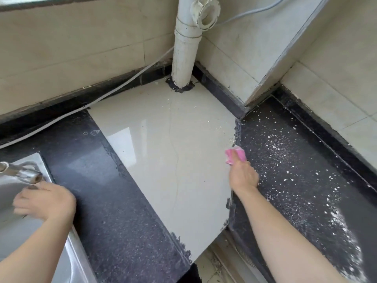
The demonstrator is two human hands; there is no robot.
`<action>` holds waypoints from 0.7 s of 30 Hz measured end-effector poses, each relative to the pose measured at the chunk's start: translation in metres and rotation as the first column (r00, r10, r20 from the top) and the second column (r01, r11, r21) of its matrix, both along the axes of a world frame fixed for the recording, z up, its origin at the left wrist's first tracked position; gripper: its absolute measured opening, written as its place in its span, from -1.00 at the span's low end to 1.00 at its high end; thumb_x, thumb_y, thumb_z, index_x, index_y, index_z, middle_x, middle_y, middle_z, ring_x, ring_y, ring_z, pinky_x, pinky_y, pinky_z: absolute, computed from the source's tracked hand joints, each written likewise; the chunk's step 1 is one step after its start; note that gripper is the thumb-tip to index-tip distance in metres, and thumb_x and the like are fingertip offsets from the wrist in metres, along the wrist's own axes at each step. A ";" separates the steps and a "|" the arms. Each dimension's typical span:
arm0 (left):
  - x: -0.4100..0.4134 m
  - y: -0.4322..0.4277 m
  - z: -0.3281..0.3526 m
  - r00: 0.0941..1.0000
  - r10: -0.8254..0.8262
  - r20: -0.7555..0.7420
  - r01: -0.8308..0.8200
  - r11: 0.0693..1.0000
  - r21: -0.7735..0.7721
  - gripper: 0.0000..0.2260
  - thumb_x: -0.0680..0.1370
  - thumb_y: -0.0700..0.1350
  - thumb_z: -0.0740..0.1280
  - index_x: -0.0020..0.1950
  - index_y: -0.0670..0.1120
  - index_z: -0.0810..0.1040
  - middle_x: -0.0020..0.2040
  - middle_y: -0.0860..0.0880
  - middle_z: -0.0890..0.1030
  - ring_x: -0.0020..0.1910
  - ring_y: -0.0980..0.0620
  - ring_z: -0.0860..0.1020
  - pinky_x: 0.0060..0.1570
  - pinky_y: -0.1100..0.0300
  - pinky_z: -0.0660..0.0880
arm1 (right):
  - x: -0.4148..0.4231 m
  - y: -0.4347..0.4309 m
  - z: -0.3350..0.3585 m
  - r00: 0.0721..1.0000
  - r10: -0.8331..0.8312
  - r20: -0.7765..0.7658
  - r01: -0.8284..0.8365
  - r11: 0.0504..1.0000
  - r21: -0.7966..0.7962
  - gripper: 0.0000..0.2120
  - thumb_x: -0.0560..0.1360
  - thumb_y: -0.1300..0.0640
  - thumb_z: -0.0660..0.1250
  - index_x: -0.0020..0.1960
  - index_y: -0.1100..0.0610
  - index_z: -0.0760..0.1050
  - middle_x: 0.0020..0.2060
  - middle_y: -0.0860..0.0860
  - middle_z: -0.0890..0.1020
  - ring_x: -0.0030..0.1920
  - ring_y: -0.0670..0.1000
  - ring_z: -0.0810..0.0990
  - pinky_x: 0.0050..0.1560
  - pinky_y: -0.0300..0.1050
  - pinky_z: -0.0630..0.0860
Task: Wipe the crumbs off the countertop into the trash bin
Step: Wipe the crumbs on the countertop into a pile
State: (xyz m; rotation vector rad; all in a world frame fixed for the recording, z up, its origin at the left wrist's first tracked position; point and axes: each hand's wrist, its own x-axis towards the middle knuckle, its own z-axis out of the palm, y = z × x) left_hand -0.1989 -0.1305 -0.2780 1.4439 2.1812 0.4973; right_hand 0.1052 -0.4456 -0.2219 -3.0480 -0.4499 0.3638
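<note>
White crumbs (285,158) strewn over the right stretch of the dark speckled stone bench (114,201), thickest toward the near right edge
At the left border of the crumbs, a small pink cloth (235,155) pressed to the bench, gripped in the curled fingers of the right hand (243,176), right at the seam with the glossy cream tile panel (163,150) filling the corner; a few crumbs on that panel too. Behind the panel, an upright white plastic drainpipe (186,48), a thin white cable (61,117) along the wall's foot to its left. Well apart on the left, the left hand (44,201), blurred, over the rim of the stainless steel sink (77,252) just below the metal tap (22,173); grip impossible to tell
</note>
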 end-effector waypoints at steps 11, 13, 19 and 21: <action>0.092 -0.094 0.036 0.891 -0.443 -0.100 0.454 0.878 0.151 -0.47 0.57 -0.20 0.22 0.46 -0.40 0.13 0.46 -0.38 0.18 0.44 -0.34 0.14 0.43 -0.17 -0.01 | -0.075 0.081 0.000 0.883 0.460 -0.092 -0.430 0.872 0.232 -0.60 0.61 0.14 0.11 0.39 -0.19 0.27 0.22 0.08 0.48 0.04 0.16 0.59 0.00 0.00 0.41; 0.107 -0.103 0.036 0.812 -0.570 -0.126 0.584 0.800 0.140 -0.47 0.57 -0.21 0.22 0.45 -0.42 0.14 0.46 -0.41 0.18 0.45 -0.35 0.14 0.45 -0.15 -0.02 | -0.084 0.077 -0.011 0.866 0.488 -0.105 -0.469 0.868 0.167 -0.49 0.61 0.17 0.08 0.52 -0.11 0.13 0.18 0.18 0.47 0.02 0.19 0.59 0.04 0.05 0.39; 0.119 -0.095 0.030 0.687 -0.700 -0.193 0.724 0.681 0.109 -0.49 0.60 -0.20 0.16 0.45 -0.44 0.11 0.45 -0.43 0.16 0.45 -0.38 0.14 0.44 -0.19 0.00 | -0.016 -0.007 -0.010 0.988 0.152 0.031 -0.151 0.988 -0.037 -0.44 0.63 0.14 0.10 0.56 -0.08 0.01 0.07 0.17 0.54 -0.22 0.09 0.60 -0.19 -0.05 0.47; 0.121 -0.083 0.029 0.680 -0.705 -0.202 0.732 0.665 0.146 -0.48 0.57 -0.16 0.11 0.42 -0.46 0.14 0.41 -0.45 0.21 0.39 -0.42 0.20 0.40 -0.24 0.06 | 0.005 -0.034 0.003 1.000 0.019 0.013 -0.018 0.998 -0.060 -0.50 0.63 0.13 0.10 0.52 -0.08 0.07 0.00 0.16 0.57 -0.26 0.10 0.59 -0.22 -0.03 0.52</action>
